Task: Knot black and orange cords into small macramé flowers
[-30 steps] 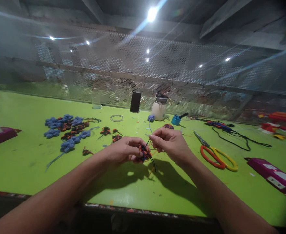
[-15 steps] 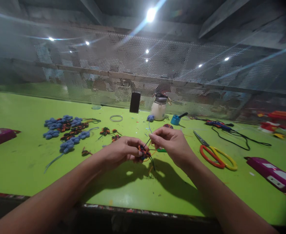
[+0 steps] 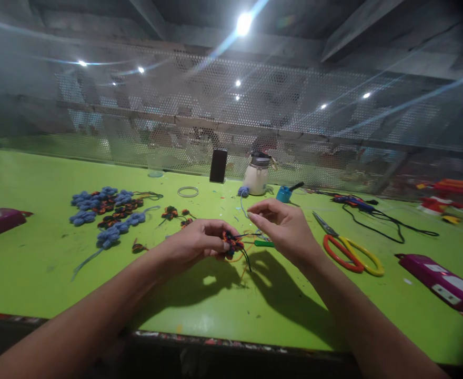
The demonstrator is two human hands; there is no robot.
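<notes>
The crocheted flower (image 3: 231, 245), in dark and orange yarn, is pinched between thumb and fingers of the left hand (image 3: 205, 242), just above the green table (image 3: 200, 310). Dark tails dangle from it. Over to its right, the right hand (image 3: 281, 226) is part open, thumb and forefinger slightly spread; I can't tell whether the blue strand (image 3: 244, 204) touches them. A green-handled hook (image 3: 263, 243) shows just below that hand, and orange-and-yellow-handled scissors (image 3: 352, 255) lie farther right, blades partly apart.

Phone (image 3: 218, 166) left of jug (image 3: 257, 176)
</notes>
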